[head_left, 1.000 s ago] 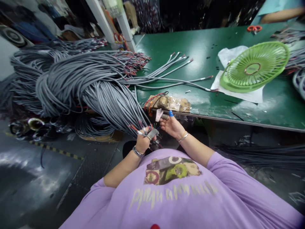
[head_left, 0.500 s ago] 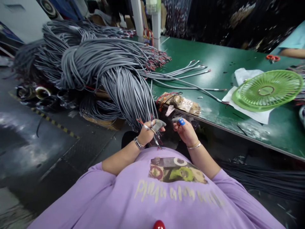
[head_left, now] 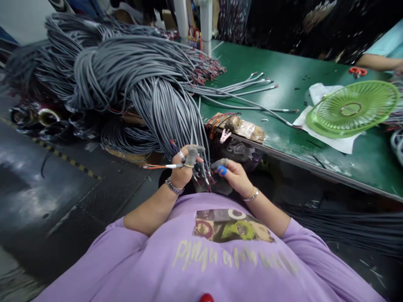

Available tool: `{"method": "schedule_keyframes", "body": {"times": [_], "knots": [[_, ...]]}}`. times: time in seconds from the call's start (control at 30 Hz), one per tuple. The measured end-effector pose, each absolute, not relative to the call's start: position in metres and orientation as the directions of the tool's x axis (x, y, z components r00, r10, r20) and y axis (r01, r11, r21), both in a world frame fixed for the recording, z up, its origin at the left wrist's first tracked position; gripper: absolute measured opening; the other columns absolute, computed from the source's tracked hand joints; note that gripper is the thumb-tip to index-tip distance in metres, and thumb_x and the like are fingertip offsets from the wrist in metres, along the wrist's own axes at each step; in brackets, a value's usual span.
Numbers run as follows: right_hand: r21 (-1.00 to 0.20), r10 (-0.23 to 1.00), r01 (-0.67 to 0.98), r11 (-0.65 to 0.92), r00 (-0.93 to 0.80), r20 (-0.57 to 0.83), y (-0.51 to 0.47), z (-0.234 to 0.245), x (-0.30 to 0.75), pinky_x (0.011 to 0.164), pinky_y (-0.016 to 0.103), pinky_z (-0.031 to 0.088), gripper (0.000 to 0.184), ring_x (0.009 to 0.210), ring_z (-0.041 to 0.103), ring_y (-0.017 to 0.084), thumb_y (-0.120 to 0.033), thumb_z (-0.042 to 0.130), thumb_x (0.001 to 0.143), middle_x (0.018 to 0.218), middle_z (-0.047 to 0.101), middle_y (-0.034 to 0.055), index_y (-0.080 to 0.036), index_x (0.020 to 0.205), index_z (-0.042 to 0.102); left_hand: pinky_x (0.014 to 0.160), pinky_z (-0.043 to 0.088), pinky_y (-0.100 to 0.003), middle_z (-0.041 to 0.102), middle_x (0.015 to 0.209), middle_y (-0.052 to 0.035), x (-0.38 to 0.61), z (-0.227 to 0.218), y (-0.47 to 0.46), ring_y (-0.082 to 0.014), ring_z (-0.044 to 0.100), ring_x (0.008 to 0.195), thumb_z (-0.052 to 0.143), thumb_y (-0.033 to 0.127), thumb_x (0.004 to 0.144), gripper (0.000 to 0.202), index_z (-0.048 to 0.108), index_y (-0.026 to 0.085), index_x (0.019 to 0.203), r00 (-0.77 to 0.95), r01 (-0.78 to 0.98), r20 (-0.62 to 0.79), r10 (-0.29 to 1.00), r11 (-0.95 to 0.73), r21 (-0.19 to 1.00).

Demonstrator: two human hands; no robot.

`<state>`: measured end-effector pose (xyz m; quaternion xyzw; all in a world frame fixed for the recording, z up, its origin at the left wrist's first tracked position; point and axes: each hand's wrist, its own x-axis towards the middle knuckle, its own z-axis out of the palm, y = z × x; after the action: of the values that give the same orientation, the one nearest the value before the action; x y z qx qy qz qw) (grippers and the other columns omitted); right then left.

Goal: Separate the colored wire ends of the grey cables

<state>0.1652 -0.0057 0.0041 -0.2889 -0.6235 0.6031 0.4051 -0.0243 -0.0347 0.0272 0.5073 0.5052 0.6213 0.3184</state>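
My left hand (head_left: 184,167), a grey covering on its thumb, is closed around a grey cable; the cable's white-sleeved end (head_left: 172,166) sticks out leftward with orange stripped wires. More coloured wire tips stand up above the knuckles. My right hand (head_left: 235,176) is pinched just to the right of the hanging cable ends, a blue cover on one fingertip and a grey one on another. Whatever its fingertips hold, if anything, is hidden. Between and behind my hands hangs a thick bundle of grey cables (head_left: 166,113), its wire ends near my lap.
The cable pile spreads over the left of the green table (head_left: 270,63). Near its front edge lies a taped brown block (head_left: 248,130) with wires. A green fan (head_left: 351,109), red-handled scissors (head_left: 358,72) and another person's arm (head_left: 378,62) are at the right.
My left hand has moved left and turned, so the white-sleeved end now points leftward. My right hand has shifted left and slightly down, towards the hanging cable ends.
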Motion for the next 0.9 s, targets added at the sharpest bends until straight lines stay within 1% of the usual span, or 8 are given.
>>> {"method": "schedule_keyframes", "body": {"times": [0.13,0.23,0.37,0.5,0.6,0.77,0.83,0.9], "knots": [[-0.926,0.771,0.004,0.378,-0.556,0.312,-0.01,0.013,0.147,0.068,0.031,0.046,0.026,0.071,0.054,0.016,-0.038,0.063,0.085,0.086,0.062,0.0041,-0.022,0.105,0.065,0.081,0.053,-0.032,0.071,0.103,-0.0105,-0.017,0.03,-0.033,-0.0216,0.066,0.094,0.063,0.057,0.082,0.043,0.071,0.02,0.101,-0.258,0.074,0.309,0.915,-0.3,0.951],[-0.763,0.716,0.177,0.621,-0.525,0.461,-0.006,0.018,0.134,0.064,0.03,0.044,0.023,0.067,0.05,0.016,-0.028,0.064,0.082,0.081,0.057,0.0034,-0.021,0.103,0.063,0.092,0.05,-0.035,0.068,0.113,-0.0105,-0.013,0.032,-0.031,-0.0223,0.064,0.103,0.066,0.051,0.083,0.046,0.065,0.02,0.117,-0.155,0.085,0.338,0.928,-0.328,0.941],[-0.629,0.619,0.2,0.752,-0.543,0.567,0.002,0.017,0.122,0.069,0.032,0.045,0.018,0.077,0.056,0.019,-0.023,0.059,0.083,0.089,0.059,0.0072,-0.02,0.1,0.064,0.1,0.046,-0.038,0.063,0.124,-0.0123,-0.014,0.033,-0.03,-0.0239,0.06,0.111,0.071,0.045,0.08,0.056,0.058,0.019,0.127,-0.044,0.139,0.364,0.93,-0.355,0.924],[-0.71,0.654,0.113,0.695,-0.508,0.56,0.005,0.012,0.122,0.074,0.032,0.048,0.012,0.082,0.059,0.019,-0.025,0.058,0.086,0.093,0.06,0.007,-0.021,0.094,0.067,0.09,0.051,-0.033,0.056,0.135,-0.0139,-0.022,0.026,-0.031,-0.0226,0.061,0.108,0.082,0.038,0.069,0.066,0.058,0.021,0.128,-0.004,0.195,0.407,0.913,-0.399,0.896],[-0.83,0.774,0.017,0.558,-0.371,0.513,0.008,0.009,0.132,0.082,0.034,0.049,0.014,0.091,0.06,0.02,-0.032,0.059,0.088,0.1,0.064,0.0068,-0.024,0.094,0.069,0.07,0.052,-0.025,0.055,0.138,-0.0128,-0.032,0.019,-0.031,-0.0157,0.064,0.088,0.087,0.034,0.061,0.065,0.064,0.023,0.121,-0.044,0.204,0.428,0.903,-0.411,0.889],[-0.94,0.87,-0.076,0.333,-0.36,0.337,0.017,-0.005,0.144,0.079,0.034,0.048,0.023,0.08,0.06,0.019,-0.043,0.058,0.089,0.091,0.068,0.0046,-0.025,0.091,0.072,0.045,0.037,-0.019,0.073,0.089,-0.0083,-0.039,0.017,-0.024,-0.0048,0.05,0.048,0.063,0.046,0.086,0.033,0.072,0.015,0.094,-0.307,-0.102,0.267,0.914,-0.31,0.945],[-0.954,0.854,-0.05,0.296,-0.433,0.288,0.02,-0.016,0.141,0.077,0.033,0.048,0.027,0.077,0.059,0.018,-0.047,0.06,0.086,0.086,0.068,0.0043,-0.023,0.086,0.072,0.039,0.029,-0.019,0.073,0.081,-0.0077,-0.037,0.018,-0.02,-0.0057,0.051,0.046,0.06,0.048,0.086,0.035,0.072,0.014,0.089,-0.326,-0.172,0.194,0.925,-0.26,0.95],[-0.96,0.832,-0.021,0.28,-0.494,0.254,0.022,-0.026,0.135,0.076,0.033,0.047,0.03,0.077,0.059,0.018,-0.05,0.062,0.084,0.082,0.066,0.0038,-0.022,0.08,0.071,0.039,0.03,-0.018,0.074,0.085,-0.0075,-0.032,0.017,-0.016,-0.0081,0.058,0.054,0.067,0.046,0.082,0.033,0.072,0.016,0.094,-0.291,-0.183,0.155,0.944,-0.214,0.96]]}}
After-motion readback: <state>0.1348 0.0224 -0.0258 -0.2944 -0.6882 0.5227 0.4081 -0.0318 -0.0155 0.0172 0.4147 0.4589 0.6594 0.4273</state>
